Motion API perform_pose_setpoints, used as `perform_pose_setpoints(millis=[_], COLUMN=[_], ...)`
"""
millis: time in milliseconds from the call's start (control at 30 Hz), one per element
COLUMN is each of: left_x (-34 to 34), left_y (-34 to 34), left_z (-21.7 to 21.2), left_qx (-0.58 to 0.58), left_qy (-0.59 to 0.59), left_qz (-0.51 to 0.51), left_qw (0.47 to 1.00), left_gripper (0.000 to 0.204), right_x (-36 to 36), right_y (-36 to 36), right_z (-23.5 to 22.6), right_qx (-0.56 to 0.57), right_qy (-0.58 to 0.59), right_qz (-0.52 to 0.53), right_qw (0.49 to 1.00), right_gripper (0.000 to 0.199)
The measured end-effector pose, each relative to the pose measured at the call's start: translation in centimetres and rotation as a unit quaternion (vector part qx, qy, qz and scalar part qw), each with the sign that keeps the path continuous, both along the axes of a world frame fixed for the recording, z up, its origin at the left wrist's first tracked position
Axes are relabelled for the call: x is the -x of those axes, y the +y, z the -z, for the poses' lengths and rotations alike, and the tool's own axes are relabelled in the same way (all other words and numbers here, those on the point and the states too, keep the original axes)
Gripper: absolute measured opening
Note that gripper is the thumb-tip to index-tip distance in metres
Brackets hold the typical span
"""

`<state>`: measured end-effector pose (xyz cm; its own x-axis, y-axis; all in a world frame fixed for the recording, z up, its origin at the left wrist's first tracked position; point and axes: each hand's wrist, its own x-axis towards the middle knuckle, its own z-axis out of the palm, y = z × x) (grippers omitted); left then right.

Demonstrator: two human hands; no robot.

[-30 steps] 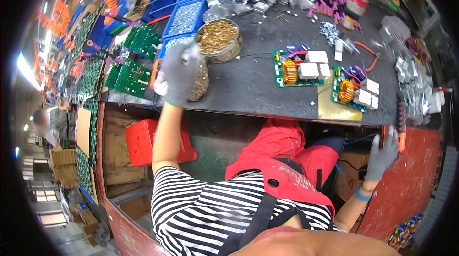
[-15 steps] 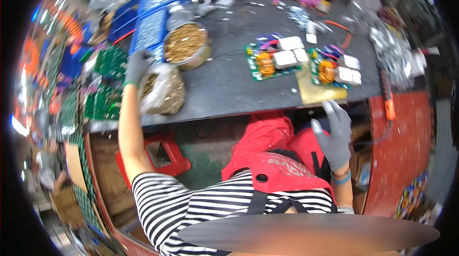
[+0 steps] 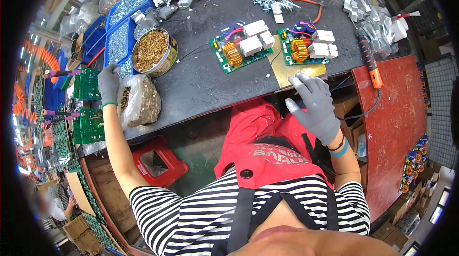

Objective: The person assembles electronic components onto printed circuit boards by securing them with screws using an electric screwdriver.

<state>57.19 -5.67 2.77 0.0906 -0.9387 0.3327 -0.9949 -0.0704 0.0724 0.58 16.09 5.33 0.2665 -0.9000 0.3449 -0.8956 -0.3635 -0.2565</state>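
A gloved left hand (image 3: 108, 80) rests on the upper edge of a clear plastic bag (image 3: 140, 101) of small brass-coloured parts, fingers curled over the bag's mouth in a loose grip. The bag slumps near the front left edge of the dark bench (image 3: 205, 81), crumpled and half full, its contents showing gold through the film. The right hand (image 3: 313, 105), also in a grey glove, hovers open with fingers spread just off the bench's front edge, holding nothing, near a yellow sheet (image 3: 299, 67).

Just behind the bag stands a round tin (image 3: 154, 53) heaped with the same brass pieces. Blue bins (image 3: 118, 41) of silvery screws sit beside it. Green circuit boards (image 3: 87, 84) stand racked at the left, right next to the left hand. Two populated boards (image 3: 241, 48) with copper coils and white blocks lie at the bench's centre, between the two hands. An orange-handled tool (image 3: 370, 65) lies on a red surface (image 3: 397, 127) at the right.
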Motion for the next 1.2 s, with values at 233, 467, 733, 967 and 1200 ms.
perform_pose_setpoints(millis=[233, 467, 733, 967, 1200], left_x=[19.5, 26.7, 26.7, 26.1, 26.3], left_y=[8.5, 7.0, 6.3, 6.3, 6.4], left_z=[-5.5, 3.7, 5.4, 4.8, 4.2], left_qx=[-0.086, -0.272, -0.218, -0.241, -0.246], left_qy=[0.31, 0.317, 0.336, 0.56, 0.527], left_qz=[0.203, 0.195, 0.182, 0.11, 0.081], left_qw=[0.925, 0.887, 0.898, 0.785, 0.81], left_gripper=[0.02, 0.024, 0.02, 0.016, 0.015], right_x=[-0.8, -6.3, -9.8, -10.7, -11.9], right_y=[-4.4, -12.5, -17.6, -17.5, -17.5], right_z=[-0.2, 0.3, 2.4, 2.0, 2.6], right_qx=[0.04, 0.073, -0.087, -0.073, -0.078], right_qy=[-0.012, 0.068, 0.255, 0.225, 0.244], right_qz=[-0.025, -0.191, -0.215, -0.226, -0.248], right_qw=[0.999, 0.977, 0.939, 0.945, 0.934], right_gripper=[0.049, 0.052, 0.043, 0.04, 0.041])
